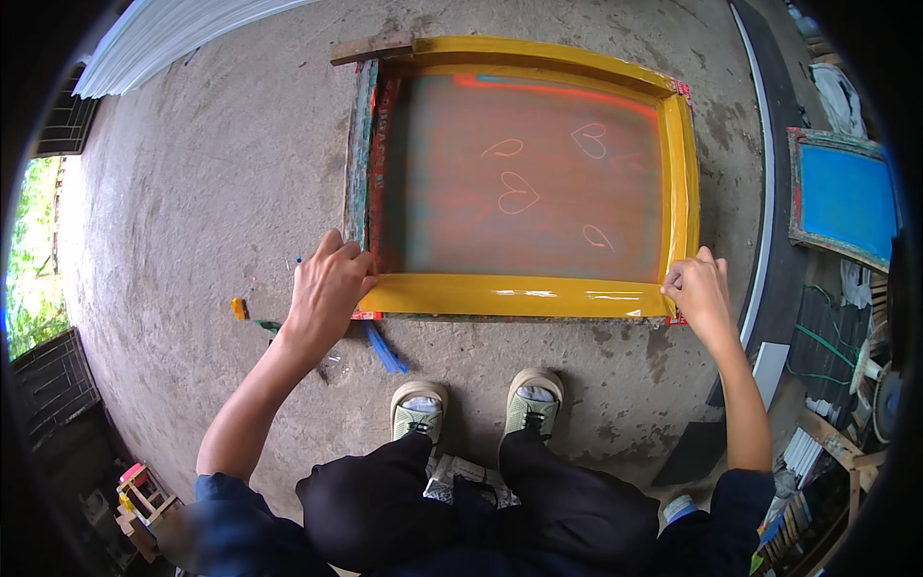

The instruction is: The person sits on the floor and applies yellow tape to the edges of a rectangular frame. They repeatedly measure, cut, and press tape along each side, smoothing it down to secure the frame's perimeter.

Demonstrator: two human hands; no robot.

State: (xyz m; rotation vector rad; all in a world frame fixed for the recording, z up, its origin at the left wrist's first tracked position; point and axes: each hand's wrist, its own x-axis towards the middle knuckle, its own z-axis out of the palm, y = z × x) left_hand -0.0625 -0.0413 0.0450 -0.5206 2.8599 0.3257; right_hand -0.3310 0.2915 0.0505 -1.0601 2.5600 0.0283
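A screen-printing frame (pixel 361 159) lies flat on the concrete floor in front of me. Its brownish mesh carries several thin outlines, among them hearts, with orange-red and teal ink stains. Yellow tape covers the far and right sides, while the left side shows bare, paint-stained wood. Along the near side runs a strip of yellow tape (pixel 461 291), stretched between my hands. My left hand (pixel 332 281) is closed on the strip's left end at the near left corner. At the near right corner, the curled fingers of my right hand (pixel 699 288) pinch its other end.
A wooden piece (pixel 371 48) rests at the frame's far left corner. Blue strips (pixel 385 348) and a small orange-yellow object (pixel 238 309) lie nearby on the floor. A blue-meshed frame (pixel 846 197) stands at the right, beyond a long dark board (pixel 769 144). My shoes (pixel 532 404) are close to the near side.
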